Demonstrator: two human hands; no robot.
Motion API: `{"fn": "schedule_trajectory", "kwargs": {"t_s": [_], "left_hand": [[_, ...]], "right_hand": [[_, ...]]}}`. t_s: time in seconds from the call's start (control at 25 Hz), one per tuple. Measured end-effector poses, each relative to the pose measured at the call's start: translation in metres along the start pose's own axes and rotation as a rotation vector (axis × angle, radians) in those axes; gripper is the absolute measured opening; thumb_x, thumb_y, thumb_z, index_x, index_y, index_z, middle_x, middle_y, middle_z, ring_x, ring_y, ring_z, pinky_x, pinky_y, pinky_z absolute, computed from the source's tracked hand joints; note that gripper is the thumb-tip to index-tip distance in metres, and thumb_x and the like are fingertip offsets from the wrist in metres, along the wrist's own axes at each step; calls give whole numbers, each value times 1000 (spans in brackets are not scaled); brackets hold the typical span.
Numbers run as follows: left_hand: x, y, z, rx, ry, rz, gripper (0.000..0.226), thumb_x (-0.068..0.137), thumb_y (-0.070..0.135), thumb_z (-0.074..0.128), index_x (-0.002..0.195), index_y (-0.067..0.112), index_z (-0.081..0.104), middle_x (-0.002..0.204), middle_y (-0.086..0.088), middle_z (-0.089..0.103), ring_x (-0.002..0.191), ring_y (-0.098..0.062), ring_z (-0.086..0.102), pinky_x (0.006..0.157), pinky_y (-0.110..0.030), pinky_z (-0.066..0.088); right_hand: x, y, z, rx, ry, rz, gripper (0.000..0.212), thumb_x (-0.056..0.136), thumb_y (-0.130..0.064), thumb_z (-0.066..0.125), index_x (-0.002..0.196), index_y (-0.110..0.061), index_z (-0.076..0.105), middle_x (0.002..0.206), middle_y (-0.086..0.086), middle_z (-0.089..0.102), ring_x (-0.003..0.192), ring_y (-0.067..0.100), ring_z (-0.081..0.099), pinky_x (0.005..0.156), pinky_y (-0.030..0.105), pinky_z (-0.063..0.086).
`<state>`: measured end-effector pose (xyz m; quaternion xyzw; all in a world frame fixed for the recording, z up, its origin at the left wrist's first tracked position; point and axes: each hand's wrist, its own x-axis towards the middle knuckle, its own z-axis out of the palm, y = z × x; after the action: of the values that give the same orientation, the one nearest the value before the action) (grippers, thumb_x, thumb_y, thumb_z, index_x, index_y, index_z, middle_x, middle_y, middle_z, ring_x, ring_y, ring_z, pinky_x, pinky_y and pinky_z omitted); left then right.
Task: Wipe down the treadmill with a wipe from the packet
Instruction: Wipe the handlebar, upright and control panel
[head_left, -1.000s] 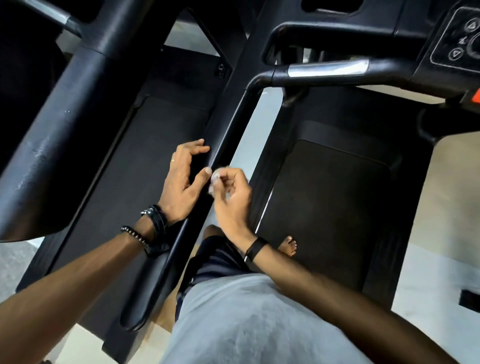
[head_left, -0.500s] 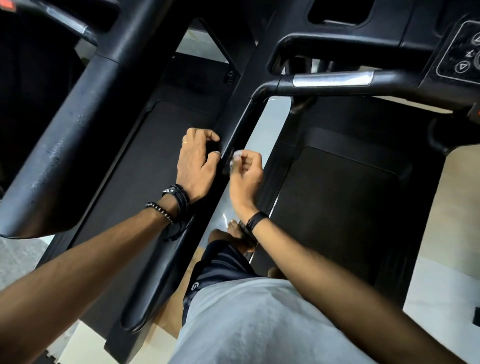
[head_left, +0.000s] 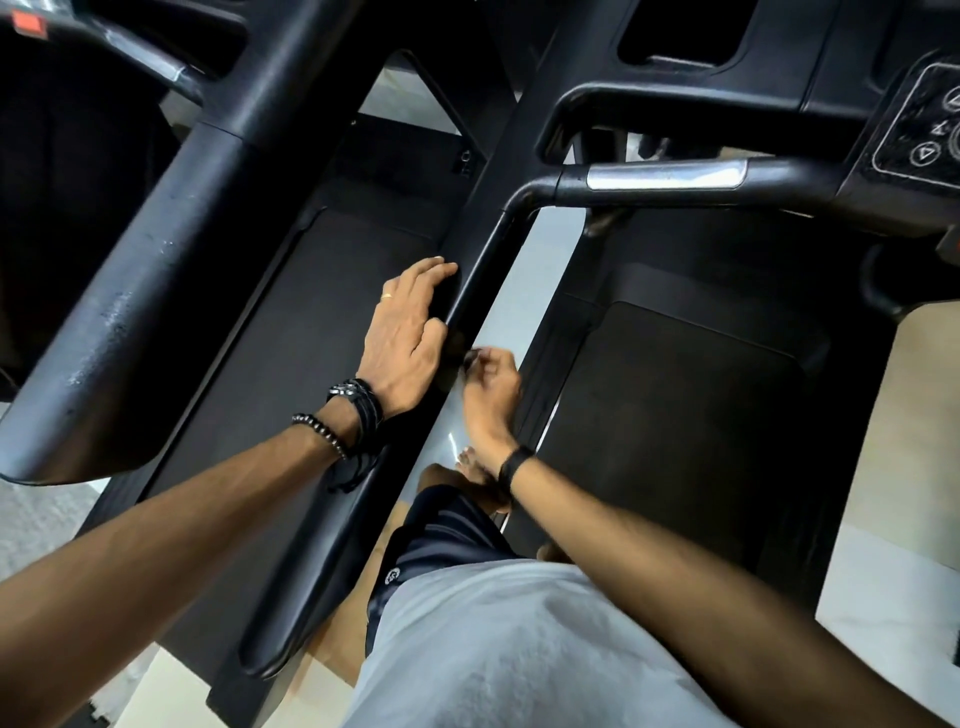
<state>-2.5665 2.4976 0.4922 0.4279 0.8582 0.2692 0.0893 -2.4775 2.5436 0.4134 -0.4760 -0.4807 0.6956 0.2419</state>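
Two hands, both at one black side handrail (head_left: 470, 291) running between two treadmills. Left hand (head_left: 408, 338) laid over the rail's outer side, fingers fairly straight and resting on the black surface, thumb tucked toward the rail; one thin ring on one finger. Right hand (head_left: 488, 387) just beside it, on the rail's inner side, fingers curled and blurred, pinching something small and pale at the fingertips against the rail: most likely the wipe (head_left: 471, 357), though too smeared to make out clearly. No way to tell how much of the wipe is bunched inside the grasp.

Two dark bracelets on the left wrist (head_left: 345, 415), one braided, one beaded; one black band on the right wrist (head_left: 514, 462). Two treadmill belts in sight: one under the left arm (head_left: 291, 332), one to the right (head_left: 670, 415). One horizontal handlebar with one silver grip plate (head_left: 665, 175) up on the right, beside one control panel (head_left: 924, 130) with round buttons. One bare foot (head_left: 475, 475) showing on the grey floor strip between the machines, below the right wrist.
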Motion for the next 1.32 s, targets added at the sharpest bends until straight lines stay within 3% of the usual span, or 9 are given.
{"fn": "schedule_trajectory", "kwargs": {"t_s": [0.08, 0.24, 0.4, 0.56, 0.72, 0.84, 1.08, 1.2, 1.32], "left_hand": [[2, 0, -1, 3, 13, 9, 68, 79, 25, 31, 145, 14, 46, 152, -2, 43, 133, -23, 40, 109, -28, 28], [1, -1, -1, -18, 10, -8, 65, 81, 24, 32, 144, 14, 47, 151, -1, 43, 129, -20, 40, 107, -29, 31], [0, -3, 0, -30, 12, 10, 57, 89, 25, 35, 144, 16, 48, 151, 0, 44, 131, -19, 39, 109, -28, 29], [4, -7, 0, -32, 13, 21, 55, 92, 28, 34, 145, 16, 47, 152, -2, 42, 134, -22, 39, 111, -30, 28], [2, -8, 0, -7, -26, 100, 57, 97, 31, 31, 151, 14, 42, 162, -3, 31, 144, -24, 35, 114, -33, 25], [2, -5, 0, -20, -27, 106, 59, 95, 27, 31, 152, 15, 42, 162, -1, 33, 142, -24, 36, 114, -34, 28], [22, 9, -3, 8, 88, 51, 52, 77, 27, 36, 120, 11, 61, 121, -2, 58, 102, -22, 47, 85, -41, 46], [47, 19, 1, 7, 155, -37, 29, 76, 28, 39, 93, 12, 57, 97, -2, 52, 89, -22, 48, 75, -43, 43], [51, 14, 7, -24, 179, -52, 15, 83, 23, 47, 90, 14, 55, 96, -1, 49, 88, -19, 48, 74, -42, 43]], "right_hand": [[-37, -2, -2, 47, -98, -42, 20, 94, 8, 56, 97, -12, 60, 85, -5, 65, 77, 8, 62, 74, 22, 49], [-2, -35, 7, 78, 30, -207, 16, 96, 1, 57, 98, -14, 61, 84, -4, 65, 71, 4, 60, 71, 30, 52], [4, -8, 0, -9, 23, 28, 19, 95, 9, 54, 102, -7, 62, 87, -1, 65, 76, 7, 62, 76, 28, 49], [-31, -24, 2, 57, -46, -187, 23, 94, 4, 58, 93, -19, 61, 85, 1, 67, 72, 9, 61, 71, 34, 54], [31, -37, 2, -9, 80, -124, 14, 95, 6, 58, 105, -1, 64, 94, 5, 67, 82, 15, 64, 71, 20, 51], [-2, -16, -3, -54, -7, 33, 16, 95, 8, 56, 104, -3, 64, 89, 3, 66, 83, 17, 64, 61, 10, 48], [28, -63, 5, 52, 112, -187, 13, 95, 0, 62, 96, -13, 65, 86, 0, 67, 71, 3, 61, 69, 24, 55], [59, -52, 5, 11, 138, -39, 16, 95, 2, 60, 94, -13, 65, 85, 1, 67, 76, 15, 63, 77, 42, 59], [22, -36, -1, -11, 50, 12, 10, 95, 1, 62, 97, -8, 67, 79, -2, 65, 74, 11, 64, 72, 26, 57]]}}
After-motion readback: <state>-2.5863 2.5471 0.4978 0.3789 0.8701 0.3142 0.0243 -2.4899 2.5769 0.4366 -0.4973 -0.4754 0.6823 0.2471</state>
